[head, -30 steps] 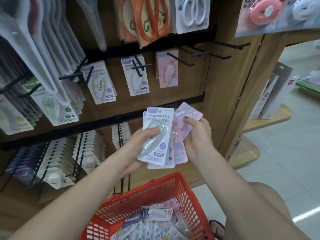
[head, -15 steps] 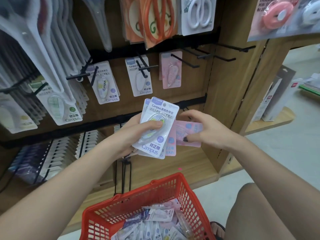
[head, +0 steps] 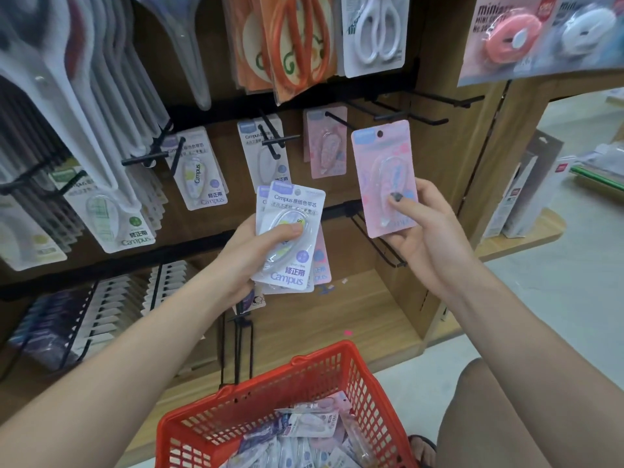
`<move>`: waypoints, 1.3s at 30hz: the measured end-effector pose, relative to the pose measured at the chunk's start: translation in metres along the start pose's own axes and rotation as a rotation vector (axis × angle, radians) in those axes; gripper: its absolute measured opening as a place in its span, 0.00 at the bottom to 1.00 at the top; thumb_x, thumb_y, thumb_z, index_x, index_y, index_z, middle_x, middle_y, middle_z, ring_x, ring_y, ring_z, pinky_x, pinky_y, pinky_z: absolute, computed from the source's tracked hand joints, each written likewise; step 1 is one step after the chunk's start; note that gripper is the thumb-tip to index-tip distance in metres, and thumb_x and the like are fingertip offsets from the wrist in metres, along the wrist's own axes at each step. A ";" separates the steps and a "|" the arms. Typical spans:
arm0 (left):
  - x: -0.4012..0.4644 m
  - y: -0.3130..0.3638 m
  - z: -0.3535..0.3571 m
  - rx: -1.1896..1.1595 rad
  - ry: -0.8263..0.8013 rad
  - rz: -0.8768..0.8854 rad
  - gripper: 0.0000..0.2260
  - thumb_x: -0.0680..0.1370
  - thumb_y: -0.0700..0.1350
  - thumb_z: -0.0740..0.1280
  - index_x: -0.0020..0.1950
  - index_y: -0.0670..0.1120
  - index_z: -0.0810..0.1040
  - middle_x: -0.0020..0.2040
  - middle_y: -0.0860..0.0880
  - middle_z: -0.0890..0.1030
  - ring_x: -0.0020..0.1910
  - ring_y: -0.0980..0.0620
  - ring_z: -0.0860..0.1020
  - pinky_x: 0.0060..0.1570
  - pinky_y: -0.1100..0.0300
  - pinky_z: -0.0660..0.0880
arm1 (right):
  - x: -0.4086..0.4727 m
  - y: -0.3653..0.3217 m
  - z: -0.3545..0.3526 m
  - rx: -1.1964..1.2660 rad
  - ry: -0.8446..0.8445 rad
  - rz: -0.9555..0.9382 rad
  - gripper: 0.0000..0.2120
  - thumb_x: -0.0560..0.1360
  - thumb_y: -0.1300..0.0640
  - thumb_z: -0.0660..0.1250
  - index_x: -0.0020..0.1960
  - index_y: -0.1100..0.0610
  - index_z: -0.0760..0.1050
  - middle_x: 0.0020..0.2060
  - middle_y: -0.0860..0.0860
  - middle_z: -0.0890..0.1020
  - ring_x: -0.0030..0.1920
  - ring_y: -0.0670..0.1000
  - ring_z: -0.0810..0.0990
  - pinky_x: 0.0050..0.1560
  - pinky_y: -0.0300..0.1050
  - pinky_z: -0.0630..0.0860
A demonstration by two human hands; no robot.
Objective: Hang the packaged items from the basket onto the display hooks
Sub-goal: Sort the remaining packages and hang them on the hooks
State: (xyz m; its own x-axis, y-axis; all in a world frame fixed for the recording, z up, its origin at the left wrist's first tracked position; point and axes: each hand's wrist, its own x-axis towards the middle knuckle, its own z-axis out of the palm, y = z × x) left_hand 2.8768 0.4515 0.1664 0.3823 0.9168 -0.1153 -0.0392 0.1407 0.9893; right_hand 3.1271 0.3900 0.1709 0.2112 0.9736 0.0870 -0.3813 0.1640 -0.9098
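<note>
Right hand (head: 429, 228) is holding a pink package (head: 383, 177) upright near the hooks (head: 435, 121); left hand (head: 251, 255) is gripping a package stack (head: 288, 238) above the red basket (head: 270, 393).

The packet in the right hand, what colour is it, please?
Pink packet, head view.

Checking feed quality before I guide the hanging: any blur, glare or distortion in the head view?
Head view: soft, even light; pink pack in the right hand sharp, hang hole visible; wide-angle bending and blur at left-edge packs; mild sheen on the white Campus pack.
</note>
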 end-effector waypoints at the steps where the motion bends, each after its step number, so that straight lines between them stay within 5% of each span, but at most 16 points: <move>1: 0.000 0.000 0.001 0.005 -0.002 -0.001 0.27 0.72 0.48 0.77 0.70 0.48 0.76 0.60 0.45 0.86 0.56 0.43 0.87 0.47 0.52 0.83 | 0.001 0.001 0.004 -0.010 0.034 0.005 0.12 0.82 0.62 0.67 0.65 0.58 0.75 0.63 0.54 0.84 0.61 0.54 0.85 0.57 0.52 0.83; 14: 0.004 0.002 0.008 0.104 0.027 0.041 0.30 0.69 0.50 0.78 0.70 0.48 0.76 0.61 0.47 0.86 0.58 0.43 0.86 0.61 0.42 0.81 | 0.069 0.011 0.035 -0.031 0.166 0.175 0.18 0.79 0.58 0.73 0.66 0.59 0.75 0.60 0.56 0.83 0.57 0.56 0.86 0.54 0.50 0.86; 20: 0.006 -0.001 0.004 0.100 0.053 0.041 0.29 0.69 0.48 0.78 0.69 0.48 0.77 0.61 0.48 0.86 0.58 0.43 0.86 0.62 0.40 0.80 | 0.134 0.022 0.056 -0.088 0.230 0.240 0.15 0.78 0.57 0.74 0.62 0.59 0.76 0.59 0.57 0.83 0.49 0.57 0.88 0.57 0.53 0.85; 27: 0.007 0.002 0.001 0.082 0.076 0.019 0.24 0.73 0.45 0.79 0.67 0.49 0.78 0.59 0.49 0.87 0.56 0.44 0.86 0.59 0.44 0.82 | 0.151 0.036 0.060 -0.069 0.249 0.278 0.29 0.73 0.51 0.76 0.69 0.57 0.70 0.65 0.55 0.78 0.52 0.57 0.87 0.66 0.57 0.79; 31: 0.004 0.003 -0.002 0.050 0.124 0.002 0.18 0.77 0.43 0.77 0.66 0.49 0.79 0.58 0.48 0.87 0.55 0.44 0.87 0.56 0.45 0.83 | 0.109 0.041 0.062 -0.292 0.325 0.277 0.29 0.76 0.45 0.74 0.69 0.56 0.68 0.55 0.55 0.79 0.55 0.56 0.84 0.63 0.52 0.81; 35: -0.001 0.003 -0.003 0.006 0.175 0.001 0.17 0.78 0.44 0.76 0.65 0.47 0.79 0.57 0.45 0.87 0.54 0.43 0.87 0.57 0.44 0.83 | 0.039 0.039 0.069 -0.259 0.135 0.213 0.11 0.80 0.51 0.71 0.55 0.57 0.75 0.48 0.55 0.82 0.45 0.53 0.84 0.46 0.44 0.82; 39: -0.009 0.001 -0.001 -0.028 0.165 -0.002 0.17 0.79 0.45 0.75 0.67 0.46 0.80 0.59 0.42 0.87 0.56 0.40 0.86 0.58 0.43 0.83 | -0.006 0.042 0.083 -0.411 -0.146 0.252 0.17 0.75 0.52 0.76 0.58 0.58 0.75 0.46 0.53 0.85 0.40 0.49 0.85 0.38 0.41 0.78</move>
State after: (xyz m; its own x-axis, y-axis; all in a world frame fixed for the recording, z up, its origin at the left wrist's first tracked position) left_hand 2.8722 0.4441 0.1683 0.2260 0.9651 -0.1327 -0.0654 0.1509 0.9864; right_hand 3.0352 0.4038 0.1657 0.0188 0.9918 -0.1264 -0.0115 -0.1262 -0.9919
